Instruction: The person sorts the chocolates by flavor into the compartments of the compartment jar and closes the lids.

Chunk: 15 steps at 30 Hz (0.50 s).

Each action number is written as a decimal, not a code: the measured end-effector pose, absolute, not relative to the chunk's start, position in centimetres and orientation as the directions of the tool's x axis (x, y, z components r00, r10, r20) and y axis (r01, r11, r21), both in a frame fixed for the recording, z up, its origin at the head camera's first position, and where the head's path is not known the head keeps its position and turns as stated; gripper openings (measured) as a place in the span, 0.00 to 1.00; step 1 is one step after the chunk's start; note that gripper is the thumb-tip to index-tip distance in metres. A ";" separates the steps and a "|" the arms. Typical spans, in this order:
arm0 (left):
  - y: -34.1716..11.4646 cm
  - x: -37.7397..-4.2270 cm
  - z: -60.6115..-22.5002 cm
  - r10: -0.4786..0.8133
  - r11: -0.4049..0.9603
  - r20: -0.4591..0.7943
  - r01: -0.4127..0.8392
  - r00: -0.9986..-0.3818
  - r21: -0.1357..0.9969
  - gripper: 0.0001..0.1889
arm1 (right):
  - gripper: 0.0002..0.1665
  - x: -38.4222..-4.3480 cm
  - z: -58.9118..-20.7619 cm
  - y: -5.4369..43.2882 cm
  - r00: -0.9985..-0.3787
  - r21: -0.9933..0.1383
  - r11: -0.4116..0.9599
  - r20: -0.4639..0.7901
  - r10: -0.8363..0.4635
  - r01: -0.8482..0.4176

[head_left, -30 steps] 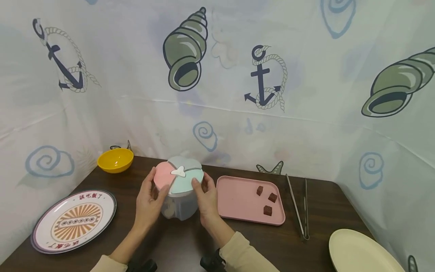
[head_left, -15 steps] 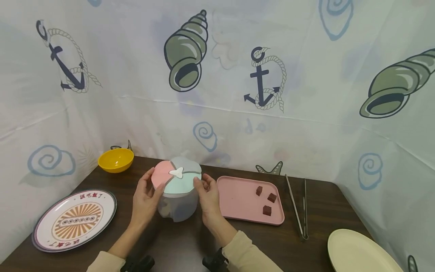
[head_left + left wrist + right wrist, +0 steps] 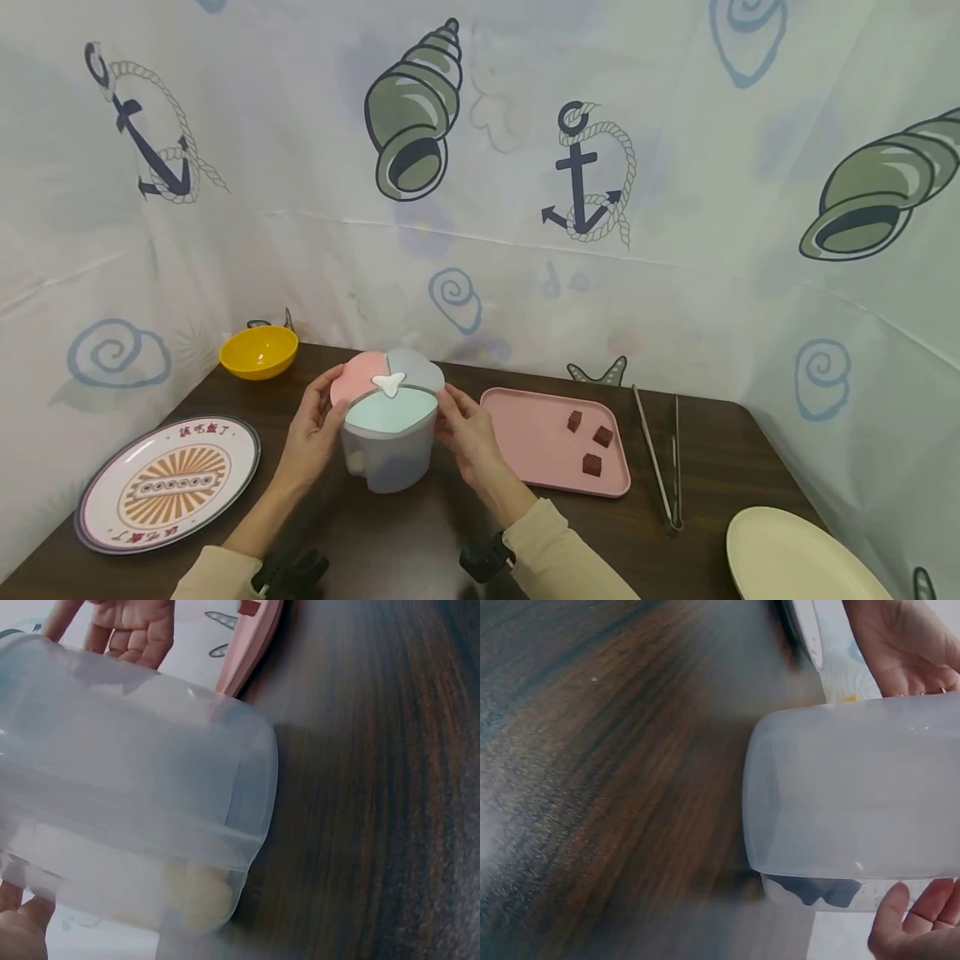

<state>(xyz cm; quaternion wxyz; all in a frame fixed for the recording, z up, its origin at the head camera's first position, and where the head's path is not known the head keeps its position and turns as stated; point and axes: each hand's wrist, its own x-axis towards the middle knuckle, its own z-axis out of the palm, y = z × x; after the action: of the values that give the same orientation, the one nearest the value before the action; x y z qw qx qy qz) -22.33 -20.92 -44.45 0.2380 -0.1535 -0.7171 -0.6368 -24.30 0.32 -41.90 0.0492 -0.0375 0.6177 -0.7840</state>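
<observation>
A translucent canister (image 3: 390, 458) with three lobed compartments stands on the dark table. Its lid has a pink, a grey and a mint section (image 3: 391, 410), with a white knob (image 3: 388, 383) at the centre. My left hand (image 3: 313, 421) grips the canister's left side by the lid rim, and my right hand (image 3: 471, 429) grips the right side at the same height. Through the wall, the left wrist view shows pale rounded pieces (image 3: 199, 892) at the bottom of one compartment. Dark pieces (image 3: 817, 890) show in another compartment in the right wrist view.
Right of the canister lies a pink tray (image 3: 525, 437) with 3 brown cubes (image 3: 592, 464). Metal tongs (image 3: 677, 492) lie beyond it, near a cream plate (image 3: 798, 554). On the left are a patterned plate (image 3: 168, 485) and a yellow bowl (image 3: 259, 353). Patterned cloth hangs behind.
Both hands have turned the canister clockwise as seen from above. The mint section now faces front, the pink has swung toward the back and the grey toward the right.
</observation>
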 end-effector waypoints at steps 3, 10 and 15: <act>-21.1 -22.4 -44.4 -0.085 0.146 0.550 0.535 -0.831 0.832 0.23 | 0.30 -24.3 -42.1 0.2 -0.990 -0.974 -0.227 0.032 -0.141 0.001; -21.5 -22.4 -44.7 -0.056 0.177 0.547 0.531 -0.835 0.828 0.25 | 0.29 -24.2 -42.3 0.0 -0.990 -0.971 -0.241 0.046 -0.135 -0.012; -22.2 -22.5 -45.1 0.039 0.098 0.533 0.534 -0.845 0.840 0.29 | 0.29 -24.2 -42.3 0.0 -0.991 -0.969 -0.247 0.040 -0.128 -0.007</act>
<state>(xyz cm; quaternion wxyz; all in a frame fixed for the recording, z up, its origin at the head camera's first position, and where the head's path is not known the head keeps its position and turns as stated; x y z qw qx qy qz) -22.52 -22.20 -45.08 0.1931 -0.2001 -0.7154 -0.6409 -24.17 0.02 -42.33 0.0384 -0.0551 0.6124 -0.7877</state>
